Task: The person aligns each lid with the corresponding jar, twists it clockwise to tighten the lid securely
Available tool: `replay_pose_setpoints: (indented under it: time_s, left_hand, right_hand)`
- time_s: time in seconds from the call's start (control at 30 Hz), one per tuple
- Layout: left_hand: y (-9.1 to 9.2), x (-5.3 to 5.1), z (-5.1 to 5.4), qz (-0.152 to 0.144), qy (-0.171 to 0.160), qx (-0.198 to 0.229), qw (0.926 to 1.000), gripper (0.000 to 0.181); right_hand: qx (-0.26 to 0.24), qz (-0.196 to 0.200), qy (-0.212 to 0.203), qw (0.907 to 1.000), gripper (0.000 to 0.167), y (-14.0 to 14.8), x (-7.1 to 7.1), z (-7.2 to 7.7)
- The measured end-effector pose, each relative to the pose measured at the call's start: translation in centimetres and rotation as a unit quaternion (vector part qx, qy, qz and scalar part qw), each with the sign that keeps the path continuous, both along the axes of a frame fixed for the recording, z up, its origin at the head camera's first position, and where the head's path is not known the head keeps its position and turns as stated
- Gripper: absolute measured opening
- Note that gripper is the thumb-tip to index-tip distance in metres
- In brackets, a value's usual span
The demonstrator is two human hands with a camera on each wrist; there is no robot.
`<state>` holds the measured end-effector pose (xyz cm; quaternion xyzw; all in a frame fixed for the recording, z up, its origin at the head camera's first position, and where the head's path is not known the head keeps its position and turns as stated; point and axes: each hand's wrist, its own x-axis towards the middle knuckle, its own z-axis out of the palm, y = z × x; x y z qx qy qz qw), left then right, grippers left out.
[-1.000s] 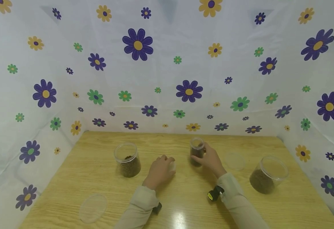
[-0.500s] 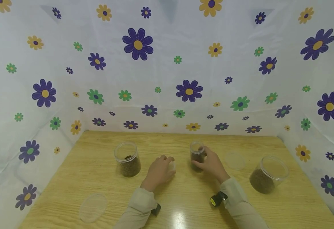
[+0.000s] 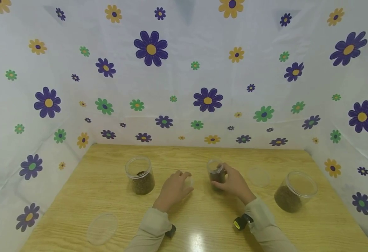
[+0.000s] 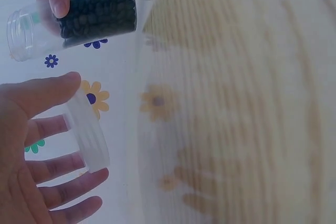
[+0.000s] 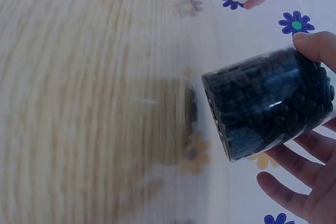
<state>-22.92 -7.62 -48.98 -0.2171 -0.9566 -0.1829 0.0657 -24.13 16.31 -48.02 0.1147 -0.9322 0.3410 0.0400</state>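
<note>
My right hand (image 3: 234, 182) grips a small clear jar (image 3: 216, 178), thumb on one side and fingers on the other. Dark beans (image 5: 268, 103) fill its lower part in the right wrist view, and its mouth has no lid. The jar leans a little; I cannot tell whether its base touches the table. To its left, my left hand (image 3: 173, 190) holds a whitish translucent lid (image 4: 90, 132) by its rim between thumb and fingers. The lid stands on edge in the left wrist view, apart from the jar, and is mostly hidden in the head view.
A wide open jar (image 3: 142, 183) of brown pellets stands left of my left hand. Another wide jar (image 3: 289, 197) with dark contents is at the right. Clear flat lids lie on the wooden table (image 3: 177, 227), one front left (image 3: 102, 229), one (image 3: 258, 176) right. Flowered cloth (image 3: 177, 77) surrounds it.
My right hand has brought the small jar lower and slightly nearer, and the jar leans slightly more. The left hand keeps its lid in nearly the same place.
</note>
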Motion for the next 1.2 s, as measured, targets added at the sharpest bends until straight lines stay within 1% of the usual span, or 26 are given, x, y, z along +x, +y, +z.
replay_pose_setpoints:
  time_s: [0.1, 0.23, 0.37, 0.6, 0.8, 0.87, 0.93, 1.07, 1.2]
  left_hand:
    - [-0.1, -0.1, -0.1, -0.002, -0.003, 0.007, 1.0, 0.046]
    - [-0.2, -0.1, -0.2, -0.002, -0.001, 0.005, 1.0, 0.047]
    - [-0.2, 0.0, 0.0, -0.001, -0.001, 0.013, 0.9999, 0.047]
    - [-0.2, 0.0, 0.5, 0.015, -0.008, 0.021, 0.9996, 0.046]
    - [-0.2, 0.0, 0.8, 0.012, 0.015, 0.023, 0.9995, 0.047]
    - [-0.2, 0.0, 1.0, 0.013, 0.024, 0.02, 0.9994, 0.047]
    - [-0.2, 0.0, 1.2, 0.016, 0.025, 0.018, 0.9994, 0.048]
    - [-0.1, 0.1, 1.8, 0.021, 0.028, 0.017, 0.9992, 0.049]
    - [-0.1, 0.0, 2.1, 0.022, 0.037, 0.014, 0.999, 0.049]
  right_hand:
    - [0.009, 0.013, 0.004, 0.9999, 0.05, 0.1, 0.1, 0.0]
    - [0.017, 0.028, 0.01, 0.9994, 0.05, 0.3, 0.3, 0.0]
    - [0.018, 0.039, 0.01, 0.9991, 0.049, 0.3, 0.4, 0.2]
    - [0.008, 0.057, 0.011, 0.9983, 0.051, 0.4, 0.5, 0.2]
    - [-0.001, 0.073, 0.014, 0.9972, 0.056, 0.3, 0.2, -0.1]
    - [-0.001, 0.076, 0.017, 0.997, 0.058, 0.3, 0.1, -0.1]
    - [0.002, 0.077, 0.02, 0.9969, 0.06, 0.2, 0.2, 0.0]
    - [0.005, 0.068, 0.019, 0.9975, 0.065, 0.1, 0.4, 0.1]
    - [0.007, 0.061, 0.018, 0.998, 0.062, 0.0, 0.5, 0.1]
